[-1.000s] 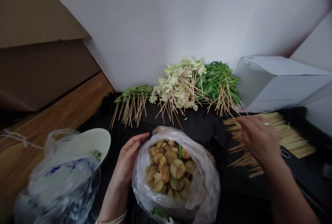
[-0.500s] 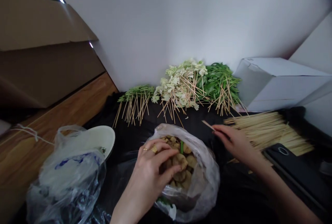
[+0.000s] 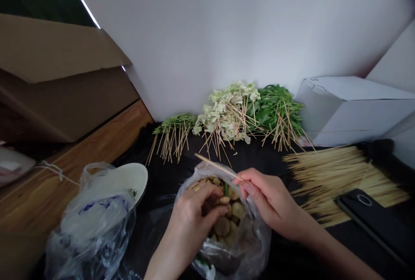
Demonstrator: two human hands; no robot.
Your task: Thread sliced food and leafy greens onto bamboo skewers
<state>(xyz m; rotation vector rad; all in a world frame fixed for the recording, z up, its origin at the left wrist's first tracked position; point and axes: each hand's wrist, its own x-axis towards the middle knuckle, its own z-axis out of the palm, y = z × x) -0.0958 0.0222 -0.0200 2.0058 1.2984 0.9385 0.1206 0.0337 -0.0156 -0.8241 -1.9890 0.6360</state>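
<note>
An open clear plastic bag (image 3: 256, 237) sits in front of me, filled with brownish round slices (image 3: 223, 227) that look like potato, with a bit of green among them. Over its left side, my left hand (image 3: 194, 211) pinches one potato slice (image 3: 224, 200) between thumb and fingers. My right hand (image 3: 269, 198) is closed around a bamboo skewer (image 3: 214, 165) at the bag's right rim. The skewer slants up to the left above the bag, apart from the slice.
Skewered green stalks (image 3: 177, 122), pale leaves (image 3: 223, 107) and green leaves (image 3: 275, 107) lie along the wall. Loose skewers (image 3: 330, 176) and a phone (image 3: 372, 219) are at right, near a white box (image 3: 359, 111). Left are a bowl (image 3: 141, 176), plastic wrapping (image 3: 94, 232) and a cardboard box (image 3: 65, 98).
My right hand has brought the skewer left, from beside the loose skewers to over the bag. My left hand has lifted a slice slightly from the pile. The view has shifted a little.
</note>
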